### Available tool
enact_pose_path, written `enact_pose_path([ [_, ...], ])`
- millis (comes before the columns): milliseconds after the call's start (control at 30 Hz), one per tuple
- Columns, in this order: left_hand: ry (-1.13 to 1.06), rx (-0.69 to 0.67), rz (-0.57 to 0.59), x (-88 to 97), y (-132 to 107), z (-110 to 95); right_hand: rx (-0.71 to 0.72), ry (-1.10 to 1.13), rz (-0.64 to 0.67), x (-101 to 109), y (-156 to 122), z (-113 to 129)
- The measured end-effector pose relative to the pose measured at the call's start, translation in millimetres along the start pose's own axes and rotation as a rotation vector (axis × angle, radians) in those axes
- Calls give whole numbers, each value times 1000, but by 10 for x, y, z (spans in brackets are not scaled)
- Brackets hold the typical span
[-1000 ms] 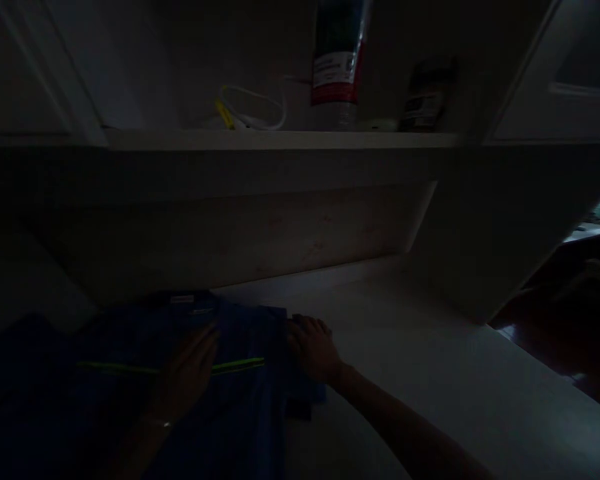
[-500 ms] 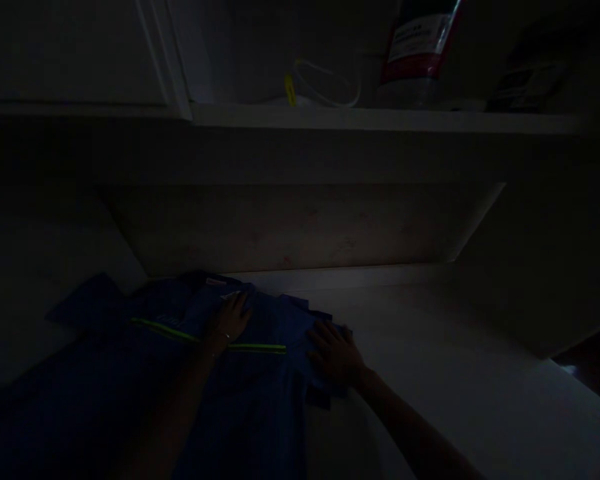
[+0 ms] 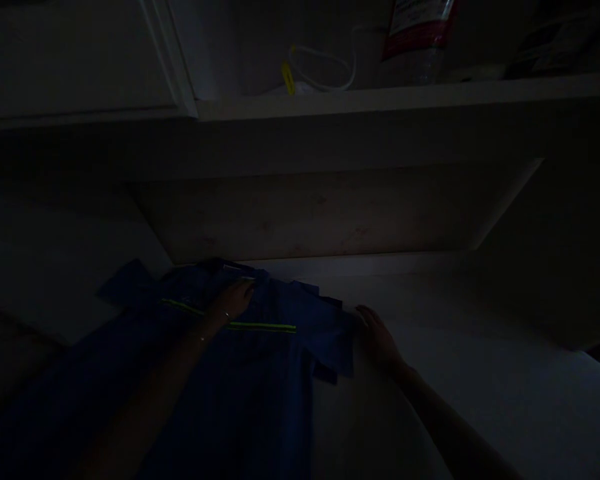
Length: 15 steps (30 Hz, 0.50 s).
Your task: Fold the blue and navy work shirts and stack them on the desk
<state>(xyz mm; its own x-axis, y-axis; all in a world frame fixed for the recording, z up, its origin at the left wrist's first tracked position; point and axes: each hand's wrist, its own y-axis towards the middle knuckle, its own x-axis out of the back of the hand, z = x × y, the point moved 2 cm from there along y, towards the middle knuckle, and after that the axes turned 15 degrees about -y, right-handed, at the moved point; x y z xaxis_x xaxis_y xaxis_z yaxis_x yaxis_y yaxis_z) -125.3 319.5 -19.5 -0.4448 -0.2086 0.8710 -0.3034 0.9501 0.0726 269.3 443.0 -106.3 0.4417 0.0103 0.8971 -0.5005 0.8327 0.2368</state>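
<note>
A dark blue short-sleeved shirt with a bright yellow-green stripe across its chest lies spread on the pale surface, and more dark cloth shows under its right-hand sleeve. My left hand, with a thin bracelet at the wrist, is at the collar. Its fingers curl in on the cloth there, though the dim light hides their tips. Just beyond the sleeve edge on the right is my right hand, off the cloth, its fingers loosely stretched and holding nothing.
Above, a shelf carries a white looped cord with a yellow tag and a red-and-white labelled package. A closed cabinet door is at upper left. Behind the shirt runs a brownish wall panel. The scene is very dark.
My right hand has lifted off the sleeve and moved right, beside it. My left hand has gone from lying flat to curling at the collar. The view has shifted slightly.
</note>
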Motion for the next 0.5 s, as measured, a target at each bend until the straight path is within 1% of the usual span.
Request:
enact_pose_path([
  [67, -16, 3, 12, 48, -489, -178, -90, 130, -22, 83, -91, -106],
  [100, -31, 12, 27, 57, -784, -277, -123, 175, 9, 125, -175, -155],
  [167, -81, 38, 58, 20, -1432, -491, -148, 227, 131, 206, -413, -237],
  [233, -216, 73, 84, -109, -2082, -709, -131, 238, 247, 272, -723, -306],
  [300, -296, 145, 78, -333, -2642, -881, -118, 237, 288, 301, -1080, -381],
  [333, -326, 181, 62, -470, -2867, -940, -125, 241, 287, 293, -1273, -428],
  [400, -373, 260, -34, -749, -3192, -991, -149, 252, 268, 224, -1679, -541],
  [433, -391, 295, -95, -878, -3297, -991, -157, 254, 248, 171, -1882, -604],
  [500, -398, 334, -211, -1078, -3417, -974, -162, 203, 183, 62, -2248, -721],
])
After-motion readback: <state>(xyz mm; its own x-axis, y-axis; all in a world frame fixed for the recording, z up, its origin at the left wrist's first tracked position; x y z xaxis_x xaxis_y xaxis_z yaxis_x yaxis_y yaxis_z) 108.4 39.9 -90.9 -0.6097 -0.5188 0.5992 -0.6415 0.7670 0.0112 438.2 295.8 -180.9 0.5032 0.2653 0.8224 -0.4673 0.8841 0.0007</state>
